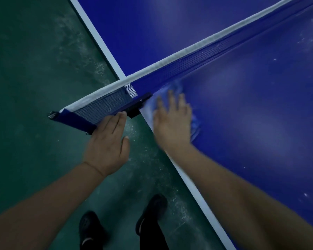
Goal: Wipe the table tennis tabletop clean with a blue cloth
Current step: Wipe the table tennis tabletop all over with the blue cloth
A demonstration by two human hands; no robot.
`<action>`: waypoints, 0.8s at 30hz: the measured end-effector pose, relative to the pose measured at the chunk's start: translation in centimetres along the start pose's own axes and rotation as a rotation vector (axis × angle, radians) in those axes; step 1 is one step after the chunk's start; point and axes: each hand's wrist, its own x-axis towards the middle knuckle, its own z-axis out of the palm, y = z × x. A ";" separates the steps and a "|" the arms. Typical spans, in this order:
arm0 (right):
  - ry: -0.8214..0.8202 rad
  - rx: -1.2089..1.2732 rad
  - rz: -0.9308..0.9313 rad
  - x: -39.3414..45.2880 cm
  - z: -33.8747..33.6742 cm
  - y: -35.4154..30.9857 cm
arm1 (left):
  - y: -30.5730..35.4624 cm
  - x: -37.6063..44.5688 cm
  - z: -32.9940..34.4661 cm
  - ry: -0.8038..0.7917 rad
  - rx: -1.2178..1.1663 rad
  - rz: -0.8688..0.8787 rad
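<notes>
The blue table tennis tabletop (251,109) fills the right side, with a white stripe along its near edge. My right hand (173,121) lies flat with straight fingers on the blue cloth (195,123), pressing it onto the tabletop corner beside the net. The cloth shows around my fingers and is blurred. My left hand (107,145) hangs off the table, its straight fingertips touching the bottom of the net (105,103) near the black clamp (136,107).
The net with its white top band (188,49) runs diagonally up to the right across the table. White specks dot the tabletop on the right (305,42). Green floor (34,69) lies to the left, and my dark shoes (152,212) stand below.
</notes>
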 end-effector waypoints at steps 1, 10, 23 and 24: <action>-0.035 -0.006 -0.112 -2.1 0.6 -1.1 | 0.0 0.0 0.0 -0.005 0.000 0.000; -0.008 0.041 0.305 4.3 -1.6 6.6 | 0.1 -0.1 -0.3 -0.021 -0.022 -0.028; -0.030 -0.030 0.262 4.5 -3.0 14.4 | 0.2 -0.2 -0.5 -0.034 -0.011 0.008; -0.021 0.028 0.366 5.2 -3.2 14.5 | 0.1 -0.2 -0.5 -0.036 -0.011 0.009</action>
